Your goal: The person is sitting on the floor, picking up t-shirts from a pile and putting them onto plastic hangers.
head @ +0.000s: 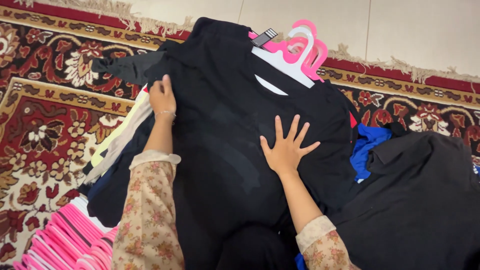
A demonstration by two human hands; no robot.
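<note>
- Patterned red rug (45, 125) w/ cream fringe covers the floor under everything; pale floor tiles (400, 30) run along the top edge.
- Black garment (225, 140) lies spread on top of a clothes pile in the middle, its neck end toward the far edge of the rug, still on a hanger.
- Another dark garment (425, 200) sits bunched at the right, just beside the black one.
- Stack of pink hangers (65, 240) lies at bottom left on the rug, near your left elbow.
- Pale folded clothes (120, 137) peek out under the black garment's left side; a blue cloth (367, 150) shows between the two dark garments.
- White hanger (285, 65) and pink hangers (305, 47) cluster at the black garment's neck.
- Your right hand (286, 150) lies flat on the garment's middle, fingers spread wide, palm down, gripping nothing.
- Your left hand (162, 97) is at the garment's left edge, fingers curled onto the fabric there; can't tell if it really pinches it. Thin bracelet on that wrist.
</note>
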